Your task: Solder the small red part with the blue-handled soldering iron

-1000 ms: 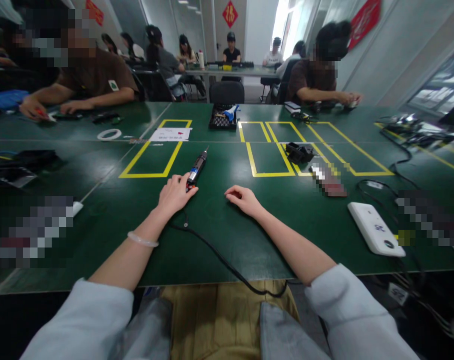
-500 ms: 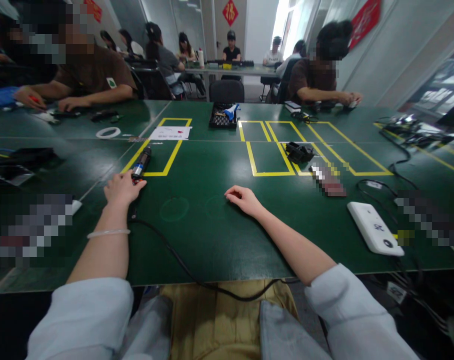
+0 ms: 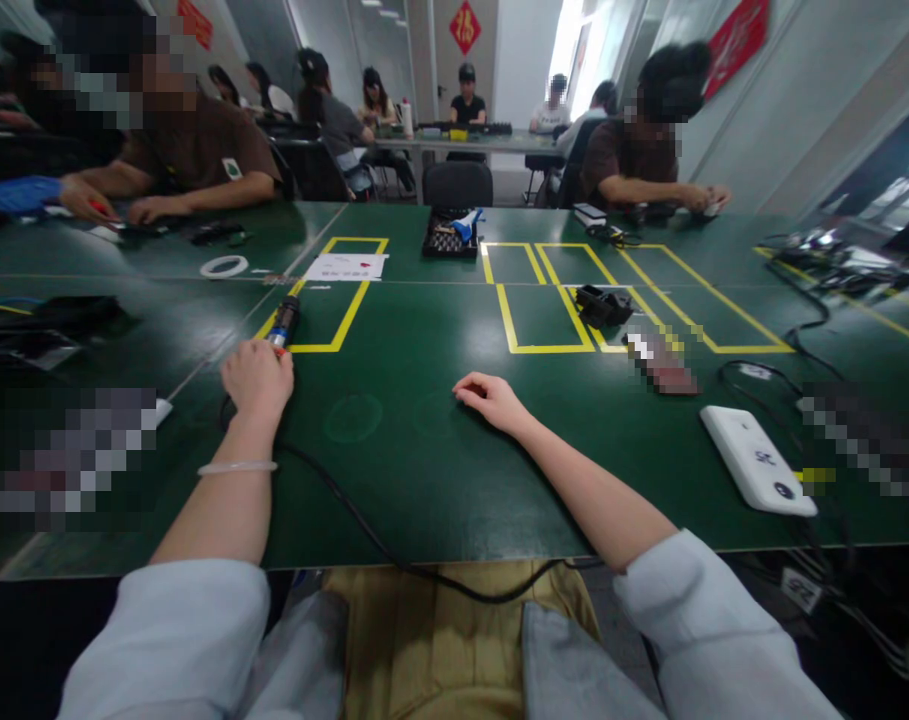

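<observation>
My left hand (image 3: 259, 378) is closed round the near part of a black and blue cylindrical tool (image 3: 284, 318), which lies on the table at the left yellow tape frame. A black cable (image 3: 349, 510) runs from beside this hand to the table's front edge and over my lap. My right hand (image 3: 491, 400) rests on the green table (image 3: 424, 480), its fingers curled and pressed together, with nothing visible in them. Faint circles are drawn on the table between my hands. Ahead lies a white paper sheet (image 3: 347, 267).
A black tray (image 3: 450, 235) stands at the middle back. A black holder (image 3: 604, 306), a blurred-out flat object (image 3: 660, 362) and a white power bank (image 3: 758, 460) lie on the right. A tape roll (image 3: 224, 267) is at the left. People sit across the table.
My left hand has moved slightly right and its fingers have closed round the tool's near part. My right hand has not visibly moved. The view has shifted a little.
</observation>
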Demonstrator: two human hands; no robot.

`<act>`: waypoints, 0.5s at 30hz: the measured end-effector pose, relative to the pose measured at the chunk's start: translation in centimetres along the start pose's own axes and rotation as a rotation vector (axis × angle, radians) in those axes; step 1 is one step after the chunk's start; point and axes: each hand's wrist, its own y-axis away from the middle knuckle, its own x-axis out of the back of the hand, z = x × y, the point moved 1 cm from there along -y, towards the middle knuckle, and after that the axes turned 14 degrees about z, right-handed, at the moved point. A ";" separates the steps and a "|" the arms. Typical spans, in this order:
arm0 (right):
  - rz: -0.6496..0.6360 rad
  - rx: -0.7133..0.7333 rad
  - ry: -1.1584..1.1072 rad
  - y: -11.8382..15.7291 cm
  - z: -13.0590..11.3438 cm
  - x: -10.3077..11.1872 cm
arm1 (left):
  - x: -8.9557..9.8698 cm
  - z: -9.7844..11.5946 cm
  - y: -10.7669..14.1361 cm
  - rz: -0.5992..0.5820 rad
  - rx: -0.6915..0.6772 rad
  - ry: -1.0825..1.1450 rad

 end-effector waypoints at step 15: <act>-0.104 0.135 0.040 0.7 -0.8 -0.4 | 1.4 14.9 8.2 -0.745 -0.387 1.053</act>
